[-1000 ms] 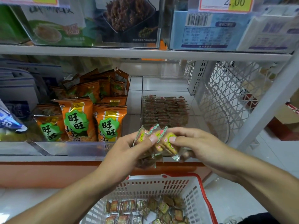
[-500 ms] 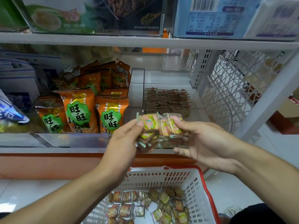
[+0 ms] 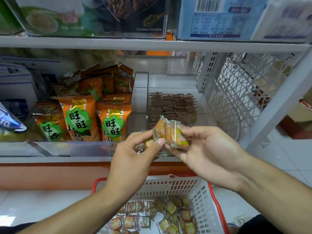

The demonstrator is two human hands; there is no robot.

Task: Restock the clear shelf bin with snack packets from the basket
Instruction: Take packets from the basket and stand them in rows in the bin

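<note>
Both hands are holding one small bunch of snack packets [image 3: 170, 134] in front of the shelf's front edge, just below and in front of the clear shelf bin [image 3: 199, 119]. The bunch is sitting higher and closer to the bin than a second ago, and the packets are turning from a loose fan into a tighter stack. Left hand [image 3: 135, 154] is pinching the bunch's left edge between thumb and forefinger. Right hand [image 3: 207, 149] is cupping it from the right and below, fingers curled round the stack, thumb on top. My read: squaring the stack so it drops in upright alongside the row already in there; nothing from this bunch is in the bin yet.

The bin is sitting at the right end of the lower shelf and is only partly filled: a row of brownish packets toward its back, bare floor at the front. The basket [image 3: 214, 196] is standing on the floor directly under the hands, with plenty of loose packets in it, so many loads are remaining.

Around: orange snack bags [image 3: 94, 119] are filling the neighbouring bin to the left, a white lattice side panel [image 3: 236, 92] is closing off the shelf's right end, and boxed goods are sitting on the upper shelf [image 3: 152, 43].

In the way: the bin's clear front wall is standing between bunch and floor space, and the upper shelf is limiting headroom for going over it.
</note>
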